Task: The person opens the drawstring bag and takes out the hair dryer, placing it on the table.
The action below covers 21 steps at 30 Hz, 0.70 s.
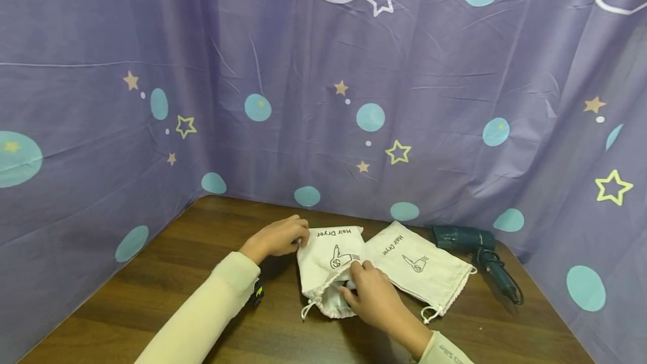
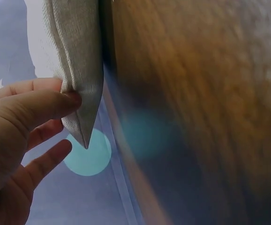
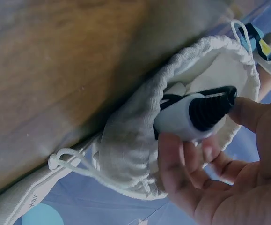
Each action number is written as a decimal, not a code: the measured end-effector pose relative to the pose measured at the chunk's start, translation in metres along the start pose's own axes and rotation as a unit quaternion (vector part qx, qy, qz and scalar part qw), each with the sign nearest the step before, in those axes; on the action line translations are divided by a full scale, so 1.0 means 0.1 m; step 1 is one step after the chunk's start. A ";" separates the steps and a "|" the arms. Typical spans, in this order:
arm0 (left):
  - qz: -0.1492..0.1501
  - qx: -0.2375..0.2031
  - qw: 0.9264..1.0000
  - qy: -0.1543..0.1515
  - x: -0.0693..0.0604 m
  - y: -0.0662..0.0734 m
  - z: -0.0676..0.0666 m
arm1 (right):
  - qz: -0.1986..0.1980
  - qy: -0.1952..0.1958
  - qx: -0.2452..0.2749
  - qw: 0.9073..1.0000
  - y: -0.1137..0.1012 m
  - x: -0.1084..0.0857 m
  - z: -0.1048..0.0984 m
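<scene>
A white drawstring bag (image 1: 323,249) printed "Hair Dryer" lies on the table with its mouth toward me. My left hand (image 1: 277,238) pinches its far left corner between thumb and fingers; the left wrist view shows that cloth corner (image 2: 83,119) up close. At the bag's mouth (image 3: 210,44), my right hand (image 1: 376,296) grips the end of a white hair dryer handle (image 3: 178,118) with a black ribbed cord sleeve (image 3: 210,110). The rest of that hair dryer is hidden inside the bag.
A second white "Hair Dryer" bag (image 1: 399,265) lies flat just right of the first. Beyond it, a dark teal hair dryer (image 1: 457,238) rests with its cord bundled by the handle. A patterned purple curtain (image 1: 303,145) surrounds the wooden table (image 1: 202,274).
</scene>
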<state>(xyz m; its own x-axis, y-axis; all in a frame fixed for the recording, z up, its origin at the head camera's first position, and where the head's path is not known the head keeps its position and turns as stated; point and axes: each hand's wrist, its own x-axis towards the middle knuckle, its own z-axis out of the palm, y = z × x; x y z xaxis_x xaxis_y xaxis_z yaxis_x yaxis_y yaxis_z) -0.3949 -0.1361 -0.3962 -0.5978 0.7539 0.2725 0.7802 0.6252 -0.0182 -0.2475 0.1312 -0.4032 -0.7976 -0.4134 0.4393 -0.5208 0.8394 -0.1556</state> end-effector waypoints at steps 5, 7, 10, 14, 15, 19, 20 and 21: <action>-0.005 0.000 1.000 -0.013 -0.01 -0.03 0.00 | 0.032 0.008 -0.018 0.999 -0.06 0.00 0.06; -0.006 -0.003 1.000 -0.016 -0.02 -0.03 -0.01 | 0.042 0.009 -0.013 0.999 -0.07 0.00 0.06; -0.002 0.000 1.000 -0.011 -0.04 -0.04 -0.03 | 0.052 0.011 -0.002 0.999 -0.07 0.01 0.05; 0.007 0.007 1.000 0.002 -0.07 -0.07 -0.04 | 0.061 0.013 0.005 0.998 -0.03 0.01 0.03; 0.009 0.006 1.000 0.005 -0.08 -0.09 -0.04 | 0.061 0.014 0.004 0.998 -0.02 0.01 0.02; 0.013 -0.001 1.000 0.015 -0.12 -0.13 -0.03 | 0.055 0.015 0.007 0.998 0.05 0.00 -0.01; 0.014 -0.004 1.000 0.018 -0.13 -0.14 -0.03 | 0.053 0.015 0.008 0.998 0.07 -0.01 -0.01; 0.016 -0.006 1.000 0.021 -0.14 -0.15 -0.03 | 0.053 0.013 0.011 0.998 0.09 -0.01 -0.02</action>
<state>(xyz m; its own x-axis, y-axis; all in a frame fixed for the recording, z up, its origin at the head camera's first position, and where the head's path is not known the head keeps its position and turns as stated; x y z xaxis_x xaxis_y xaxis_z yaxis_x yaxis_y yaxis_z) -0.3971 -0.1566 -0.3972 -0.5645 0.7639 0.3128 0.8011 0.5983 -0.0154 -0.2507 0.1399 -0.4030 -0.8402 -0.3127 0.4430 -0.4407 0.8698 -0.2218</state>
